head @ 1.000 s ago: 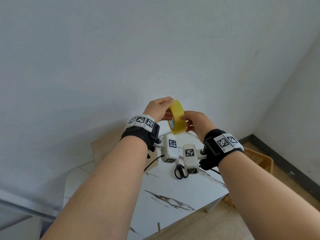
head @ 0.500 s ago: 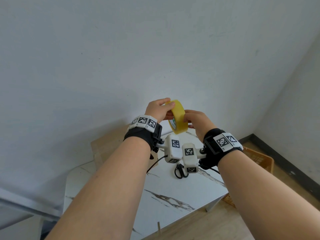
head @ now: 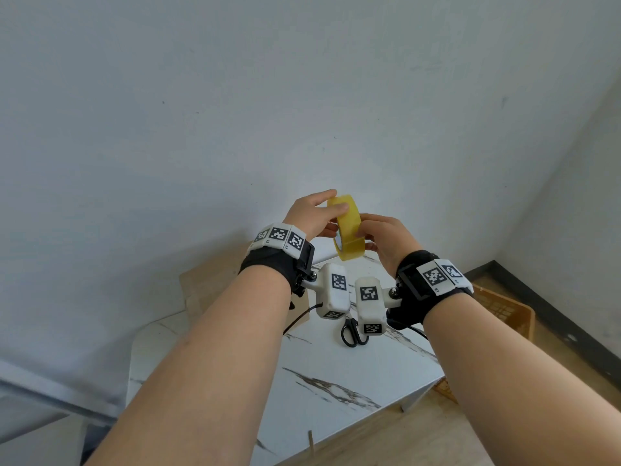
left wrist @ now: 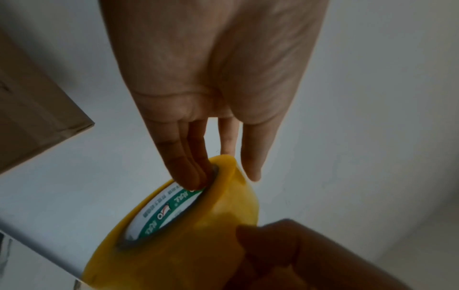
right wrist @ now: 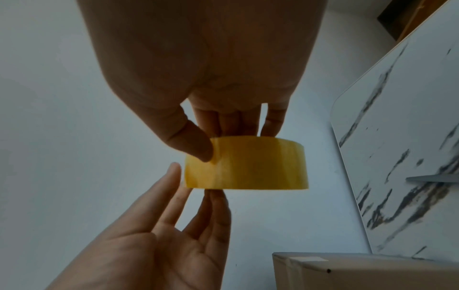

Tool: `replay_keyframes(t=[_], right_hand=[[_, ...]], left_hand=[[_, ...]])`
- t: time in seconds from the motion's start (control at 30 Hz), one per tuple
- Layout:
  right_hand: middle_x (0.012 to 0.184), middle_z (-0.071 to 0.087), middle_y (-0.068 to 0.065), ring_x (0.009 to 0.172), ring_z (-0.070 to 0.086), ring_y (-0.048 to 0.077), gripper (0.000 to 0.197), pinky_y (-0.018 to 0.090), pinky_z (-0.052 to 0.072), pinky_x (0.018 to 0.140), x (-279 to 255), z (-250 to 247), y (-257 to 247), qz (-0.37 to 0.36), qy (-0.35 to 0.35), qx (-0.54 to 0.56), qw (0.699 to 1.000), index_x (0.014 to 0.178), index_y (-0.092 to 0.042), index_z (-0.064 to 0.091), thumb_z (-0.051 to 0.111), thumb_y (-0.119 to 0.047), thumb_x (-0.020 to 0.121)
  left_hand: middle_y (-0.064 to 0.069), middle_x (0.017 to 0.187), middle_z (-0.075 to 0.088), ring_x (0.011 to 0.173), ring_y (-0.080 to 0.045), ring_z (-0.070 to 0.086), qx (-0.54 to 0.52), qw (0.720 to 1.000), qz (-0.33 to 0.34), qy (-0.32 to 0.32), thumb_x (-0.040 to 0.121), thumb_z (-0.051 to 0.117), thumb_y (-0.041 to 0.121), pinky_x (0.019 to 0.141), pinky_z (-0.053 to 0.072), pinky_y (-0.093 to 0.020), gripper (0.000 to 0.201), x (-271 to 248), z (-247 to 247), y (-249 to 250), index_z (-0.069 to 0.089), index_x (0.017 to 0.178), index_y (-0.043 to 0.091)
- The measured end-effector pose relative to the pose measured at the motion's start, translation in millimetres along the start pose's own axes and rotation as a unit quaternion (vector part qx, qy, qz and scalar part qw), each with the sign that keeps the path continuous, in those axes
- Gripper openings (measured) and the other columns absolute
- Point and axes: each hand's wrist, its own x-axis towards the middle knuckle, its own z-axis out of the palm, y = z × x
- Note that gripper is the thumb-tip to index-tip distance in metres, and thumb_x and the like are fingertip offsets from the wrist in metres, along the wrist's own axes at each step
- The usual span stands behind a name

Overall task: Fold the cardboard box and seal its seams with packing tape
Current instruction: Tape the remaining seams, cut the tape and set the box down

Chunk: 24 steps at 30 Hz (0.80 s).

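Your left hand (head: 311,215) and right hand (head: 386,242) meet on the tape roll (head: 347,232), which you hold up in the air in front of the pale wall (head: 302,95), above the far edge of the table (head: 336,381). Three left fingers (left wrist: 188,168) are hooked into the roll's core, the thumb lying over the top of the outer rim. Your right hand pinches the roll from the other side: the thumb (right wrist: 193,145) presses the smooth, glossy yellow band while the fingers go behind the near edge. The roll is a broad ring of translucent yellow film on a white core printed in green (the lettering is too blurred to read).

Below the roll, the table has a white top veined in grey like marble, with rounded corners. Black-handled scissors (head: 351,332) lie on it, just under your wrists. A brown cardboard box (head: 201,284), matte and flat-sided, stands on the table's far side against the wall. Right of the table, on the wood floor, sits an orange plastic crate (head: 504,307) with a slotted wall.
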Motion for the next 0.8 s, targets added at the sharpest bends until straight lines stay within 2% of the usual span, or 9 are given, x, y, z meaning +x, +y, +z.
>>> replay_keyframes(t=[0.07, 0.17, 0.3, 0.43, 0.57, 0.67, 0.73, 0.8], right_hand=[[0.089, 0.069, 0.006, 0.082, 0.06, 0.02, 0.029, 0.032, 0.045, 0.076, 3.4, 0.2, 0.8, 0.004, 0.007, 0.011, 1.0, 0.099, -0.011, 0.071, 0.052, -0.002, 0.079], [0.099, 0.071, 0.011, 0.091, 0.062, 0.025, 0.031, 0.038, 0.048, 0.084, 4.3, 1.2, 0.1, 0.01, 0.006, 0.008, 1.0, 0.101, -0.011, 0.072, 0.054, -0.011, 0.075], [0.103, 0.07, 0.019, 0.092, 0.063, 0.028, 0.034, 0.043, 0.049, 0.094, 2.8, 3.7, -2.3, 0.001, -0.006, -0.008, 1.0, 0.1, -0.008, 0.071, 0.045, 0.003, 0.081], [0.108, 0.07, 0.021, 0.094, 0.064, 0.028, 0.038, 0.044, 0.049, 0.094, 2.6, 4.1, -1.3, -0.007, -0.015, -0.021, 1.0, 0.102, -0.009, 0.07, 0.043, 0.007, 0.081], [0.11, 0.07, 0.019, 0.099, 0.065, 0.03, 0.039, 0.041, 0.05, 0.091, 2.9, 2.4, 2.1, -0.011, -0.028, -0.032, 0.999, 0.107, -0.006, 0.07, 0.044, 0.008, 0.081], [0.108, 0.071, 0.016, 0.099, 0.064, 0.031, 0.047, 0.039, 0.049, 0.091, 4.2, -0.7, 7.3, -0.017, -0.027, -0.059, 0.998, 0.115, -0.005, 0.068, 0.045, 0.012, 0.078], [0.105, 0.072, 0.016, 0.095, 0.063, 0.031, 0.05, 0.039, 0.05, 0.091, 3.5, -2.1, 13.0, -0.017, -0.024, -0.075, 0.997, 0.114, -0.005, 0.069, 0.045, 0.015, 0.075], [0.097, 0.071, 0.014, 0.088, 0.061, 0.027, 0.044, 0.035, 0.049, 0.091, 1.2, -1.3, 16.3, -0.009, -0.028, -0.067, 0.997, 0.108, -0.005, 0.071, 0.047, 0.014, 0.076]], left_hand=[[-0.011, 0.114, 0.066, 0.074, -0.02, 0.067, 0.023, 1.0, 0.006, -0.008, 0.085, 0.071, 0.02, 0.076, 0.059, -0.032, 0.054, -1.3, 1.7, -1.2, 0.053, 0.136, 0.024], [-0.015, 0.116, 0.067, 0.075, -0.025, 0.069, 0.009, 1.0, 0.01, -0.005, 0.086, 0.07, 0.015, 0.074, 0.061, -0.032, 0.051, -2.1, 3.6, -1.4, 0.055, 0.134, 0.021], [-0.017, 0.113, 0.068, 0.079, -0.031, 0.071, -0.01, 1.0, 0.003, 0.014, 0.084, 0.071, 0.012, 0.076, 0.06, -0.035, 0.05, -0.4, 4.4, -1.0, 0.057, 0.132, 0.018], [-0.017, 0.117, 0.066, 0.077, -0.03, 0.071, -0.015, 1.0, -0.004, 0.017, 0.084, 0.071, 0.011, 0.072, 0.061, -0.033, 0.052, 3.4, 4.5, -3.2, 0.055, 0.133, 0.017], [-0.018, 0.115, 0.067, 0.08, -0.031, 0.07, -0.01, 1.0, -0.016, 0.005, 0.085, 0.07, 0.01, 0.076, 0.06, -0.036, 0.054, 5.3, 4.1, -5.8, 0.052, 0.136, 0.014], [-0.023, 0.112, 0.066, 0.072, -0.027, 0.067, -0.031, 0.999, -0.031, 0.022, 0.087, 0.067, 0.009, 0.069, 0.061, -0.032, 0.052, 9.6, 2.9, -6.3, 0.05, 0.136, 0.006], [-0.028, 0.103, 0.065, 0.067, -0.024, 0.064, -0.078, 0.995, -0.044, 0.051, 0.089, 0.065, 0.009, 0.059, 0.06, -0.028, 0.047, 14.4, -3.2, -5.3, 0.051, 0.132, -0.006], [-0.023, 0.09, 0.065, 0.066, -0.025, 0.064, -0.089, 0.993, -0.05, 0.058, 0.089, 0.064, 0.009, 0.062, 0.059, -0.031, 0.044, 17.2, -9.2, -4.7, 0.053, 0.127, -0.01]])
